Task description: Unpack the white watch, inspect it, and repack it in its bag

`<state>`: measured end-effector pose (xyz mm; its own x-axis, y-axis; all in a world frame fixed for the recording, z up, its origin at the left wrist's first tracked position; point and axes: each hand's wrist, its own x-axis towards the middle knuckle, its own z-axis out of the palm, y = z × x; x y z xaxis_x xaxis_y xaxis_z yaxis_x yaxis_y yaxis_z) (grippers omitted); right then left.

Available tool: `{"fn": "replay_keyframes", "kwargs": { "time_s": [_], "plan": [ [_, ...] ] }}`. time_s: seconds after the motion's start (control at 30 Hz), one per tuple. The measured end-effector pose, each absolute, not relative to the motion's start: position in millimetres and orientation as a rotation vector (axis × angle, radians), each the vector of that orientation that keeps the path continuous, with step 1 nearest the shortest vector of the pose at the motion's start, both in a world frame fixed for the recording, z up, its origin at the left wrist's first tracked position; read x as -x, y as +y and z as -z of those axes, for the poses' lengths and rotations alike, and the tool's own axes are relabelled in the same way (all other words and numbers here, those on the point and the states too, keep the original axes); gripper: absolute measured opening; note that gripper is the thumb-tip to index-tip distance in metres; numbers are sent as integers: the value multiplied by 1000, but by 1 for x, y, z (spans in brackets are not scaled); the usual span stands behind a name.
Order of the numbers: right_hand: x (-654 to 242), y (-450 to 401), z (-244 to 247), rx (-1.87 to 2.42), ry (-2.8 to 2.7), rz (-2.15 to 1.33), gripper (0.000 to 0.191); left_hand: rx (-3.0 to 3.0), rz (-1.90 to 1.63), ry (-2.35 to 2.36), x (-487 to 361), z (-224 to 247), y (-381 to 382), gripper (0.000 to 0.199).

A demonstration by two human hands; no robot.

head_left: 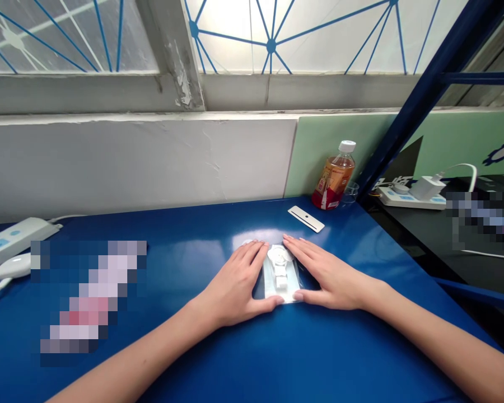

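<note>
On the blue table lies a clear plastic packet [292,282] with a white coiled cable [280,263] inside, the packet's pale lower edge toward me. My left hand [243,280] lies along its left side, fingers stretched out and thumb at the near edge. Along the right side rests my right hand [325,271], also with fingers extended, its thumb touching the near right corner. Both hands frame the packet and neither is closed around it. A small white flat card with a slot [306,219] lies just beyond the right fingertips.
A drink bottle with a white cap [334,176] stands by the wall, near a clear cup [351,193]. White power strips sit at far left [19,238] and right [411,196]. A pixelated item [94,296] lies left. A blue frame post [420,101] rises at right.
</note>
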<state>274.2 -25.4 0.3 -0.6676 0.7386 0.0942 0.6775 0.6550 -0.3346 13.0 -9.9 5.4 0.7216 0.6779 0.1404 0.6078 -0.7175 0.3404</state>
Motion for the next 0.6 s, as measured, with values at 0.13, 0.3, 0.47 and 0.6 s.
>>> {"fn": "replay_keyframes", "kwargs": {
  "time_s": [0.13, 0.3, 0.47, 0.6],
  "plan": [
    [-277, -26, 0, 1126, -2631, -423, 94, -2652, -359, 1025, -13, -7, -10, 96],
    [-277, -25, -1, 1122, -2622, -434, 94, -2667, -363, 1008, -11, -5, -9, 96],
    [-277, -25, -2, 1152, -2612, -439, 94, -2658, -377, 1007, -10, -4, -9, 94],
    [-277, -25, -1, 1147, -2607, -424, 96, -2681, -332, 1004, -11, -5, -9, 92]
  ]
}}
